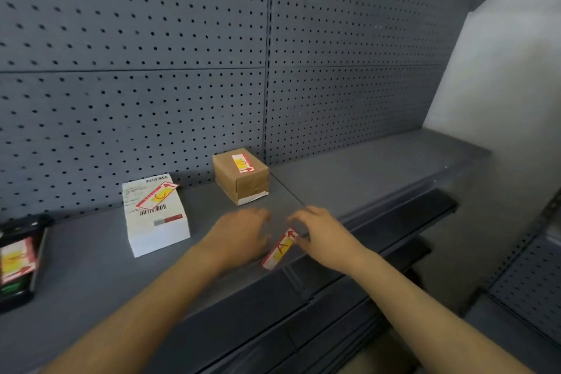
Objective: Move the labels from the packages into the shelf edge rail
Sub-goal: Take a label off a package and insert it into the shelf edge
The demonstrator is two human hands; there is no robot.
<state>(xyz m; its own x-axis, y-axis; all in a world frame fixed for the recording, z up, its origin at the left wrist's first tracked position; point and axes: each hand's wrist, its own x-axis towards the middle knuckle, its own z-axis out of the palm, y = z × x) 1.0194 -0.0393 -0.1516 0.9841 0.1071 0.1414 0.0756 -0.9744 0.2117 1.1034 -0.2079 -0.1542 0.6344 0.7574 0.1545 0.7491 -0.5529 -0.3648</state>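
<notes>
Right hand pinching upper end of the "A" label, thumb side against its edge. Left hand flat and open beside the label's lower end, touching or nearly so; motion blur, contact unclear. Label tilted diagonally over the front lip of the shelf, just above the edge rail. Looks like seating step in progress, label not yet in the channel.

Three labels left on packages: "C" label loose and skewed on white package; one label on top of brown box against the pegboard; one more on dark package at far left, partly out of frame.

Risks, judged:
- Skewed entry: one corner catches the rail lip, card buckles or creases.
- One-end pinch only: label pivots, slips off the front edge to lower shelves.
- Arrow orientation easy to flip on insertion.
- Rail join just below label: possible snag when sliding sideways.
</notes>
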